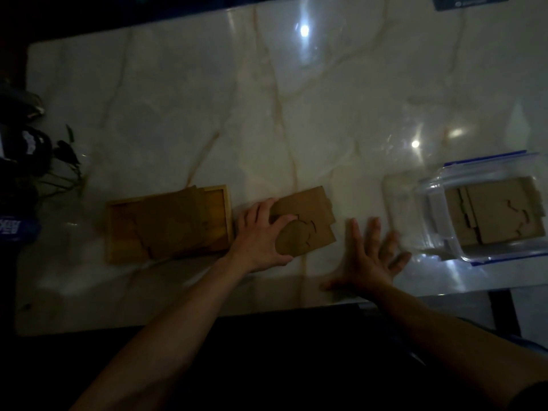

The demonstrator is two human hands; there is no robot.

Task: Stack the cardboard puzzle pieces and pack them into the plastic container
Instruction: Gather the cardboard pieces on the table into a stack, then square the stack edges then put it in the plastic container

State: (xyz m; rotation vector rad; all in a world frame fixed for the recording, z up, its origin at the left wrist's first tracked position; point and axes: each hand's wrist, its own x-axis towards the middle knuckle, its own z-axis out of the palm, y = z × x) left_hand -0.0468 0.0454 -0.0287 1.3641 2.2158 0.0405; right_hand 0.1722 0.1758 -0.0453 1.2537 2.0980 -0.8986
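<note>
A small stack of brown cardboard puzzle pieces [308, 221] lies on the marble table near its front edge. My left hand [261, 235] grips the stack's left side, fingers on top and thumb curled under the near edge. To the right, my right hand [370, 256] is spread flat with straight fingers, blurred, between the stack and the clear plastic container [439, 215]. The container with blue clips stands at the far right and holds more cardboard pieces [501, 215]. A wooden tray [219, 194] on the left carries further cardboard pieces [169, 223].
The marble table [267, 114] stretches wide behind the objects. A dark plant [44, 155] stands at the left edge. A blue-labelled object [14, 229] sits at the far left. The table's front edge runs just below my hands.
</note>
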